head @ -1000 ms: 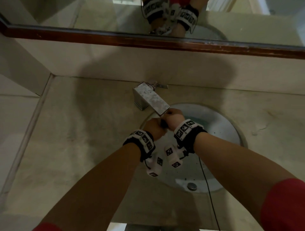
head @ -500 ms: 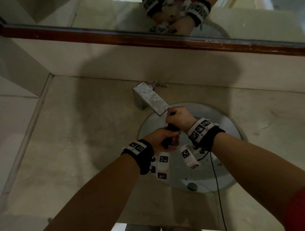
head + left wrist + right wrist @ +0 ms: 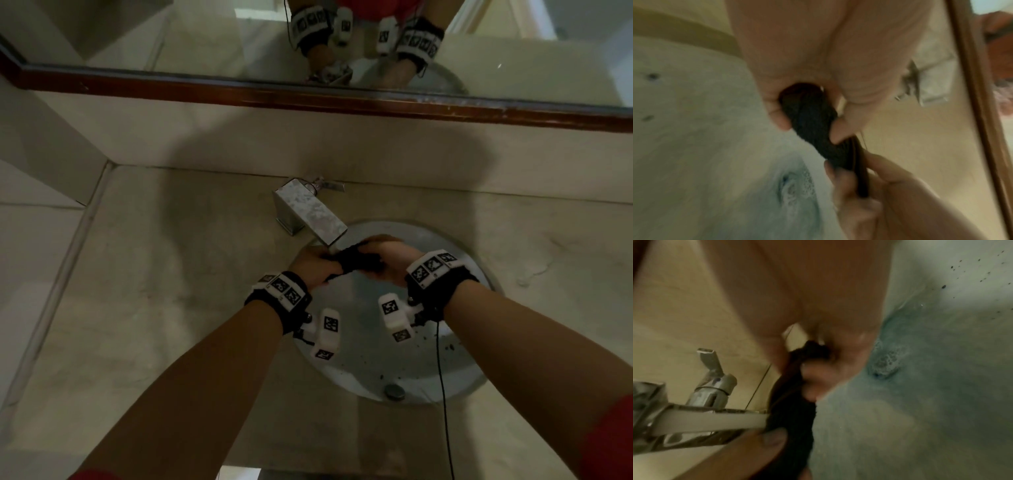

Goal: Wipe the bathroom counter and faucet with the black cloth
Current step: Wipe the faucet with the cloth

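Note:
The black cloth (image 3: 356, 262) is twisted into a thick roll between both hands over the sink basin (image 3: 455, 373), just below the tip of the square metal faucet (image 3: 310, 212). My left hand (image 3: 313, 265) grips the roll's left end, and my right hand (image 3: 387, 260) grips its right end. In the left wrist view the twisted cloth (image 3: 812, 120) runs from my left hand (image 3: 818, 100) to the right hand's fingers (image 3: 857, 177). In the right wrist view the cloth (image 3: 795, 410) hangs dark beside the faucet spout (image 3: 711, 420) and its lever handle (image 3: 711, 369).
The beige stone counter (image 3: 171, 291) spreads left and right of the basin. A wood-framed mirror (image 3: 308, 96) runs along the back wall. The drain (image 3: 394, 391) lies at the basin's near side, with dark specks and foamy water in the bowl. A thin black cable (image 3: 443, 394) hangs from my right wrist.
The hands have drawn apart sideways, stretching and twisting the black cloth between them. Both stay over the basin under the faucet tip.

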`<action>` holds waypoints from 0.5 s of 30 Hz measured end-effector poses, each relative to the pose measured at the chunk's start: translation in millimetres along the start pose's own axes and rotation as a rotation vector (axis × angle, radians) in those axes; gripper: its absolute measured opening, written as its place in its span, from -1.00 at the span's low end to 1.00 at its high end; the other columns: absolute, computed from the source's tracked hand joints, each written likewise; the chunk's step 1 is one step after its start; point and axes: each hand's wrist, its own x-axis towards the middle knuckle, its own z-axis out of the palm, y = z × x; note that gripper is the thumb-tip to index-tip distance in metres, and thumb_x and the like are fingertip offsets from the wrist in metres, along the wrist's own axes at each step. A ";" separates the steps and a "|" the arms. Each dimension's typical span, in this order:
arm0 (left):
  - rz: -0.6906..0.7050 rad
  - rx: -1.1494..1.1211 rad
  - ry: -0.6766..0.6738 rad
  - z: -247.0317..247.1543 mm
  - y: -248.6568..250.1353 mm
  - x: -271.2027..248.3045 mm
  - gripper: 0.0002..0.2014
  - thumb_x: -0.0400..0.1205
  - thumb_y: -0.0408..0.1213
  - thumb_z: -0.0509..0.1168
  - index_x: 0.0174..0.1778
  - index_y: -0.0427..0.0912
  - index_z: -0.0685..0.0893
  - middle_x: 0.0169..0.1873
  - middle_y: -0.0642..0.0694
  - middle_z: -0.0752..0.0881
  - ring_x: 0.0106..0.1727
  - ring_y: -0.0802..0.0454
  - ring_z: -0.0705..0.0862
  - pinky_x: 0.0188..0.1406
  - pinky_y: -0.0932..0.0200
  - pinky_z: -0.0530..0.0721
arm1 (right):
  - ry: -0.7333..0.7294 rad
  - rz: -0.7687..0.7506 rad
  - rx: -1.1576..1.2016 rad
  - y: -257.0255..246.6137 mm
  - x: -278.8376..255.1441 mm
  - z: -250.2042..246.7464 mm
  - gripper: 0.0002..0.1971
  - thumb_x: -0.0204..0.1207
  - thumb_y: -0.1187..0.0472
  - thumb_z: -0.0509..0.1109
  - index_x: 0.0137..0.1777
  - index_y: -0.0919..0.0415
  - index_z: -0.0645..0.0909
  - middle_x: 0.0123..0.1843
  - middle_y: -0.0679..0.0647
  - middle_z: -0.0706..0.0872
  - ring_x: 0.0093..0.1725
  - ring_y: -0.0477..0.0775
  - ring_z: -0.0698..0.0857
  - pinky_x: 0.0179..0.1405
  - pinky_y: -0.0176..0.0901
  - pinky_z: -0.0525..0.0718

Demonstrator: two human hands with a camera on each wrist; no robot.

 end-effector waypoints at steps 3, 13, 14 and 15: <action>0.126 0.163 0.110 0.9 4.2 3.4 -0.76 0.48 -0.42 0.48 0.04 -0.42 0.75 -0.05 -0.31 0.78 0.00 -0.19 0.74 -0.02 0.01 0.68 | 0.111 0.056 0.046 0.7 3.1 -0.5 -0.80 0.66 0.09 0.39 -0.02 0.25 0.63 -0.27 0.15 0.69 -0.47 0.01 0.64 -0.60 -0.28 0.55; -0.152 0.137 -0.107 -15.4 -5.1 -3.2 -0.81 0.56 -0.18 0.45 -0.01 -0.15 0.64 -0.23 -0.23 0.69 -0.28 -0.10 0.65 -0.42 0.16 0.61 | -0.009 -0.101 0.129 -5.3 -0.2 27.2 -0.72 0.63 0.56 0.20 0.17 0.26 0.60 0.00 0.25 0.67 0.00 0.26 0.67 -0.07 0.09 0.69; -0.144 0.149 -0.085 -17.6 -7.3 -3.3 -0.85 0.56 -0.21 0.45 -0.08 -0.18 0.67 -0.30 -0.20 0.66 -0.33 -0.08 0.63 -0.45 0.18 0.58 | -0.031 -0.087 0.121 -4.7 -2.4 30.6 -0.69 0.60 0.60 0.16 0.11 0.25 0.59 0.00 0.25 0.65 0.00 0.26 0.65 -0.09 0.08 0.68; -0.133 0.146 -0.061 -19.2 -8.7 -4.5 -0.88 0.55 -0.24 0.46 -0.10 -0.18 0.68 -0.33 -0.19 0.65 -0.36 -0.06 0.62 -0.47 0.19 0.57 | -0.040 -0.069 0.124 -3.9 -4.0 33.5 -0.66 0.57 0.64 0.11 0.04 0.24 0.58 0.00 0.25 0.63 -0.01 0.26 0.63 -0.12 0.07 0.67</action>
